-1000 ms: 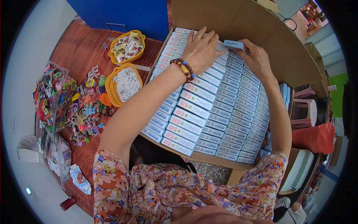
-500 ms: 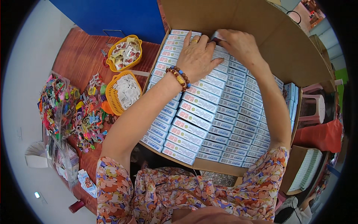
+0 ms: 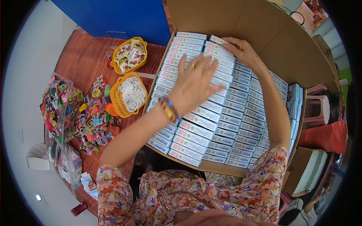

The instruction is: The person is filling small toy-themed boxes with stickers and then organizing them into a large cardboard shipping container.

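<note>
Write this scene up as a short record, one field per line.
Left hand: fingers spread, blurred by motion, over the small boxes
Right hand: fingertips at the right end of a box near the carton's far wall
Carton: brown, open, packed with rows of small boxes
Table: two yellow baskets of packets, a colourful trinket pile
Right side: pink stool

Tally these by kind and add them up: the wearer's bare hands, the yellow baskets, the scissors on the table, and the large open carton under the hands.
Left hand and right hand: 2
Upper yellow basket and lower yellow basket: 2
Scissors: 1
Large open carton: 1
Total: 6
</note>
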Demonstrator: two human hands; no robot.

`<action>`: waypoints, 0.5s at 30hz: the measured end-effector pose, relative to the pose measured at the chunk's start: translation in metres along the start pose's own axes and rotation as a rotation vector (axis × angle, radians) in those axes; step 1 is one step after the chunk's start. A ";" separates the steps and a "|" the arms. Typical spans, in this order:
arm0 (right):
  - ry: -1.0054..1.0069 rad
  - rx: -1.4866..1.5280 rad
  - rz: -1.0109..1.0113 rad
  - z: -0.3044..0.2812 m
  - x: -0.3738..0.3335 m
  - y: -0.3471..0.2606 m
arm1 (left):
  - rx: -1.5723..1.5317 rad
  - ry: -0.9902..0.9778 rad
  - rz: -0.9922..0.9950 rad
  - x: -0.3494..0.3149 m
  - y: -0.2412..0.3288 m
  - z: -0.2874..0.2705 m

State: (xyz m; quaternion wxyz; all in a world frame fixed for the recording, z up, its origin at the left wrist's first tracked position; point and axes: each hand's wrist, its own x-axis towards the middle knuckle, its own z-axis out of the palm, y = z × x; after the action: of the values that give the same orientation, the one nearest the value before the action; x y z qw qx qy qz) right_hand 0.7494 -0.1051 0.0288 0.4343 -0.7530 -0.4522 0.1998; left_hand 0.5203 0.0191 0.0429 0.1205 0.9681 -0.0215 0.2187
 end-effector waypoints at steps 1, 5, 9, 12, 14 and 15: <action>0.008 -0.060 0.018 0.001 -0.001 -0.001 | 0.000 0.000 0.001 -0.011 0.013 -0.012; -0.025 -0.205 0.059 -0.002 0.006 -0.008 | -0.055 -0.207 0.014 -0.048 0.039 -0.035; -0.063 -0.121 -0.074 -0.003 0.013 0.003 | -0.063 -0.201 0.028 -0.056 0.036 -0.024; -0.021 -0.490 0.012 0.021 0.020 -0.007 | -0.086 -0.140 -0.028 -0.066 0.026 -0.015; 0.063 -0.872 0.012 0.033 0.017 -0.028 | -0.126 -0.111 -0.034 -0.074 0.024 -0.018; 0.066 -0.919 0.062 0.017 0.008 -0.024 | -0.174 -0.110 -0.012 -0.067 0.028 -0.016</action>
State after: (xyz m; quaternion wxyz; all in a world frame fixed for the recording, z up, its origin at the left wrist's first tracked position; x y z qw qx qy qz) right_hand 0.7300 -0.0848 0.0404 0.0637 -0.8866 -0.4570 -0.0327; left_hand 0.4508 -0.0050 0.0342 0.2041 0.9646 -0.0411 0.1617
